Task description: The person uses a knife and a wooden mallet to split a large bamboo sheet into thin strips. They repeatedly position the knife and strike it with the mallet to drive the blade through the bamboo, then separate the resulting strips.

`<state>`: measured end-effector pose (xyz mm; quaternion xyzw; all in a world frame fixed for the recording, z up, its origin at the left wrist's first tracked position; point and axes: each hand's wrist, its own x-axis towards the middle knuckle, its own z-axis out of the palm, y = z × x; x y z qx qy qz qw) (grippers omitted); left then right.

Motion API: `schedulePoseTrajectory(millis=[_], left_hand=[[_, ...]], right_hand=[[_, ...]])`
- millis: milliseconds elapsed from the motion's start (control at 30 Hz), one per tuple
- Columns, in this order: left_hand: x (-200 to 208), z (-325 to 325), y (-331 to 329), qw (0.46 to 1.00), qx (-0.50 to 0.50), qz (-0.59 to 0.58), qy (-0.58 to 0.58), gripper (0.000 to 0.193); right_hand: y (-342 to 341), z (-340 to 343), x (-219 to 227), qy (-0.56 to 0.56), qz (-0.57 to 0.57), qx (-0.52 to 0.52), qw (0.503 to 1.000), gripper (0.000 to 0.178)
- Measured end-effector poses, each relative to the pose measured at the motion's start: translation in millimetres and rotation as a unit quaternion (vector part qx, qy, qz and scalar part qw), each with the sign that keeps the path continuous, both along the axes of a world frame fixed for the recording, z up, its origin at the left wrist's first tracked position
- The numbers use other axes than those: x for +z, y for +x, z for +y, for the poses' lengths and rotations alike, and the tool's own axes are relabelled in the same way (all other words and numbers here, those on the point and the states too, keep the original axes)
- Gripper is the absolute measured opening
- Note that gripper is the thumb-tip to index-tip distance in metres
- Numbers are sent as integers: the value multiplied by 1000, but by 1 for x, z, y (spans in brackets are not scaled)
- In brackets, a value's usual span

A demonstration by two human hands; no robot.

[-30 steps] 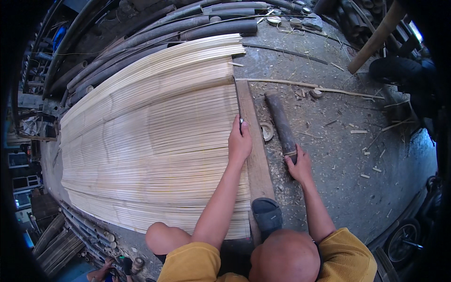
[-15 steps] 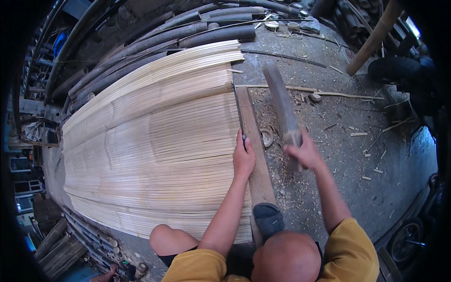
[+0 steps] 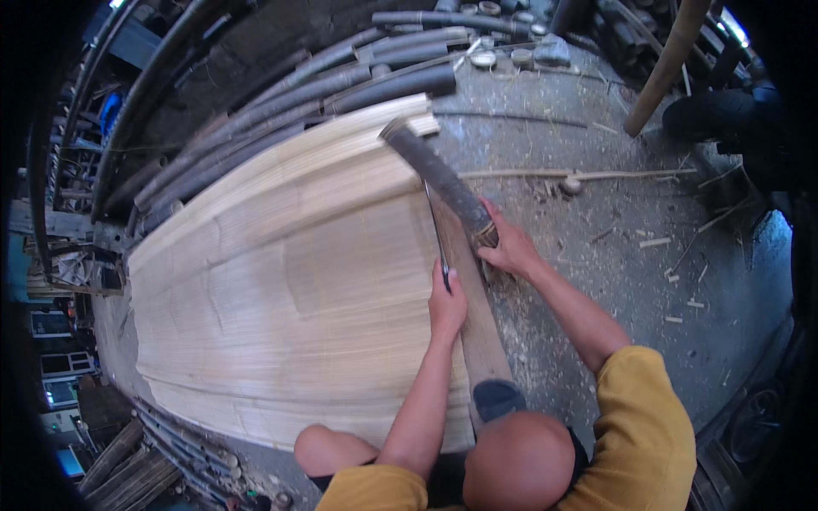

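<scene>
A wide mat of pale, thin bamboo slats (image 3: 281, 307) spreads out to my left, its right edge lying along a wooden plank (image 3: 484, 336). My left hand (image 3: 448, 308) is closed round the handle of a long, narrow knife (image 3: 437, 223); the blade points away from me along the mat's edge. In my right hand (image 3: 511, 247) is the near end of a thick, dark bamboo pole piece (image 3: 441, 180). It slants up to the left, its far end over the mat's corner and the middle over the knife's tip; whether it touches the blade I cannot tell.
Several dark bamboo poles (image 3: 383, 89) lie beyond the mat. Shavings and short offcuts (image 3: 654, 243) litter the concrete floor at right, with a long strip (image 3: 630, 175) across it. An upright post (image 3: 669, 68) stands at far right. My slippered foot (image 3: 497, 398) is by the plank.
My right hand has swung the bamboo piece left and away from me, from above the floor to over the knife and mat edge. My left hand still holds the knife at the edge.
</scene>
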<state>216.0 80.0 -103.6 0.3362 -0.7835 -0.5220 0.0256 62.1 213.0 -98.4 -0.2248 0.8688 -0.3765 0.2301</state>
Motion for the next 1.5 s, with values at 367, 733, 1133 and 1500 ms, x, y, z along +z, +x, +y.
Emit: schedulePoseTrajectory(millis=[367,733,1133,1500], left_hand=[[15,19,10,996,1,-88,-33,58],[6,33,34,999,13,-34,6,56],[12,15,26,997,34,-37,63,54],[26,25,44,998,2,-63,20,58]], right_hand=[[-64,-15,255,-327,221,-50,917,101],[-21,13,103,-248,187,-67,948,90],[0,-10,130,-170,10,-10,985,104],[45,24,91,-284,-132,-102,944,105]])
